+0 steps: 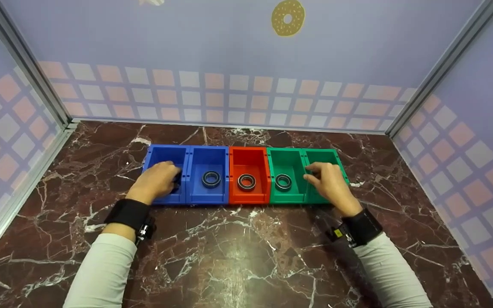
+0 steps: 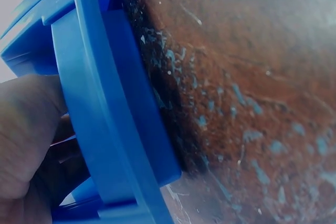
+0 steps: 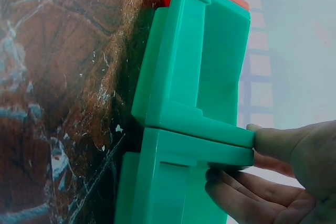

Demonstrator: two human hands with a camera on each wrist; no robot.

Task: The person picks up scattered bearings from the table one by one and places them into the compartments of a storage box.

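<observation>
My left hand [image 1: 157, 179] reaches into the leftmost blue bin [image 1: 167, 150], its fingers curled by the right wall. At its fingertips is a dark object [image 1: 177, 175], mostly covered, so its kind is unclear. In the left wrist view the thumb and shaded fingers lie behind the bin's front wall. My right hand [image 1: 328, 182] is at the divider of the two green bins. In the right wrist view its thumb [image 3: 275, 141] meets the divider's rim while bent fingers [image 3: 247, 192] reach into the rightmost green bin [image 3: 199, 192]. Whether they pinch anything is hidden.
Between the hands, single black-and-silver ring bearings lie in the second blue bin, the red bin and the left green bin: a left bearing [image 1: 211, 179], a middle bearing [image 1: 246, 182] and a right bearing [image 1: 283, 182]. The bins stand side by side on a marbled table [image 1: 229, 256], before patterned walls [image 1: 246, 55].
</observation>
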